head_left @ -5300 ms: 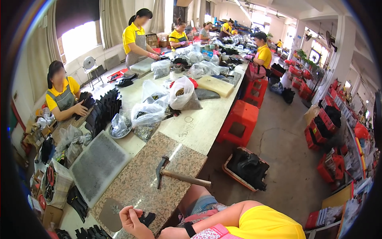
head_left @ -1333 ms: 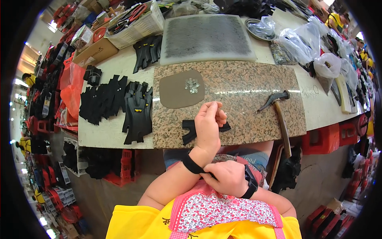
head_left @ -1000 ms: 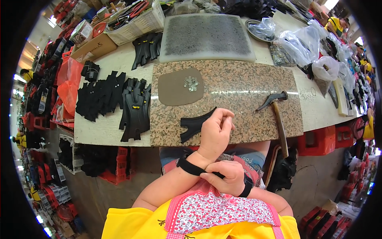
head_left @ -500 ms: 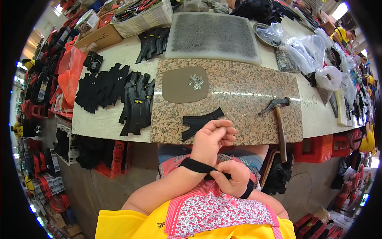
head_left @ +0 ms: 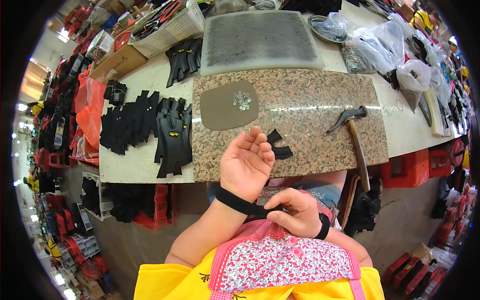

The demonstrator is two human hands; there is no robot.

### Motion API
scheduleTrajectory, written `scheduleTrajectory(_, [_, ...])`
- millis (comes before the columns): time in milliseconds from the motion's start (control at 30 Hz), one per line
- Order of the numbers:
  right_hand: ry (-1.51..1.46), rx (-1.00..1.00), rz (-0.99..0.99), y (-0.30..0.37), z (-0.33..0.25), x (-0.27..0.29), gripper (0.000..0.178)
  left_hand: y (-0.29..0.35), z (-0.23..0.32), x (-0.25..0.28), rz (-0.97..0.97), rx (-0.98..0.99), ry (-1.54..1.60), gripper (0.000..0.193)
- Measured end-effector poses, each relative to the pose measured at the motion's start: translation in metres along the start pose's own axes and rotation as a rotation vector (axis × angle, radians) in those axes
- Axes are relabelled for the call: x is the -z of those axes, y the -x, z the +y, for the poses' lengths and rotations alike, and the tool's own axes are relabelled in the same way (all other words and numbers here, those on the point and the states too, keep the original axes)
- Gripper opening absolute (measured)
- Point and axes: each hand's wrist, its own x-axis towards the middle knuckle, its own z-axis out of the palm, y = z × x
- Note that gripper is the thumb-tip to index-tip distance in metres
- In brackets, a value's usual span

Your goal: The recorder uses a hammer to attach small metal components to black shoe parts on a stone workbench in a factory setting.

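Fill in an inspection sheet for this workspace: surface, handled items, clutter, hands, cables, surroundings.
Surface: speckled granite slab on pale table; wooden-handled hammer, handle overhanging the slab's near edge; small metal rings on brown pad; forked black piece, partly hidden.
Handled item: black wrist strap, around the left hand's wrist.
Clutter: clear plastic bag, white tool basket.
Hands: left open, palm up; right hand pinching the strap.
Cables: nothing seen.
Surroundings: red stool, red crate.

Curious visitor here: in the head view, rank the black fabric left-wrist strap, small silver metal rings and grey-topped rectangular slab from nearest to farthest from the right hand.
1. Black strap: at the right hand.
2. Silver rings: ahead, on the brown mat.
3. Grey-topped slab: beyond the stone board.
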Motion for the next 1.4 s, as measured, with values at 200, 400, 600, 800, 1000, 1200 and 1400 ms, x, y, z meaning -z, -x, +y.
scheduleTrajectory(200, [-0.115, -0.074, -0.034, 0.001, 0.000, 0.004, 0.014, 0.001, 0.009, -0.012, 0.003, 0.014, 0.116, 0.031])
scheduleTrajectory(400, [-0.127, -0.144, 0.014, 0.004, 0.001, 0.002, 0.016, -0.001, 0.021, -0.018, -0.042, -0.082, 0.155, 0.037])
scheduleTrajectory(600, [-0.105, -0.045, -0.108, 0.003, -0.001, 0.002, 0.029, -0.004, 0.018, -0.017, -0.030, -0.046, 0.139, 0.038])
scheduleTrajectory(800, [0.025, 0.072, -0.138, -0.005, -0.004, 0.005, 0.032, -0.006, 0.014, -0.018, -0.077, -0.035, 0.101, 0.034])
scheduleTrajectory(1000, [0.041, 0.326, -0.172, -0.013, -0.004, 0.006, 0.027, -0.006, 0.006, -0.015, -0.025, 0.021, 0.108, 0.034])
scheduleTrajectory(1200, [0.101, 0.208, -0.179, -0.011, -0.002, 0.009, 0.023, -0.006, 0.010, -0.017, -0.037, -0.012, 0.113, 0.034])
scheduleTrajectory(1400, [-0.084, -0.048, 0.000, -0.010, -0.001, -0.003, 0.015, -0.009, 0.005, -0.009, 0.012, 0.028, 0.102, 0.035])
